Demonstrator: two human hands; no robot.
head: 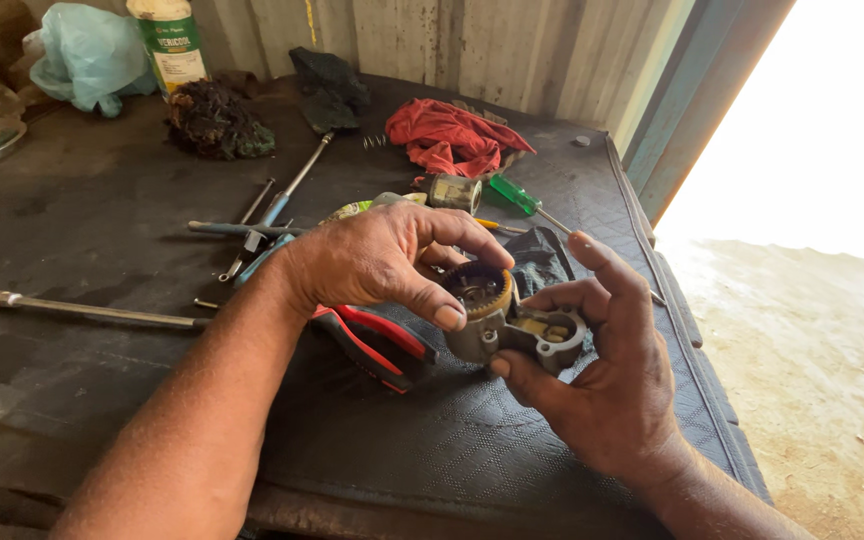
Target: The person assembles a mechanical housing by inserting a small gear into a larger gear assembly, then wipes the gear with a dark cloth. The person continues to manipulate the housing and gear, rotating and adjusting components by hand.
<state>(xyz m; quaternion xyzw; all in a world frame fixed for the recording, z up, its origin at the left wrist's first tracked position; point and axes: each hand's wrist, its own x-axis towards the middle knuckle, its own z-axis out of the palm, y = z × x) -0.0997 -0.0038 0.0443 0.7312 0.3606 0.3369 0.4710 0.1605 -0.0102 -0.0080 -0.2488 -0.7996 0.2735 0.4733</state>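
**Small casting held over a crowded bench**

A person's left hand [372,262] and right hand [602,375] together hold a greasy metal casting [512,325] just above the black mat [452,440], near the bench's right edge. The left fingers are closed on the round, toothed end of the part, thumb pressing its near rim; the right hand cradles the other end from below, with its index finger lifted clear.

Red pliers [377,340] lie on the mat right under the left hand. Farther back are a green screwdriver [512,195], a red rag [447,138], a dark cloth [537,260] and a long steel rod [82,310] off to the left.

The risk here looks to be a slip. The part appears oily, and the right hand's hold is loose, so a twist from the left hand could tip it out. Dropped, it might strike the pliers or roll off the right edge onto the sandy ground [812,400], where grit could get inside the open housing.
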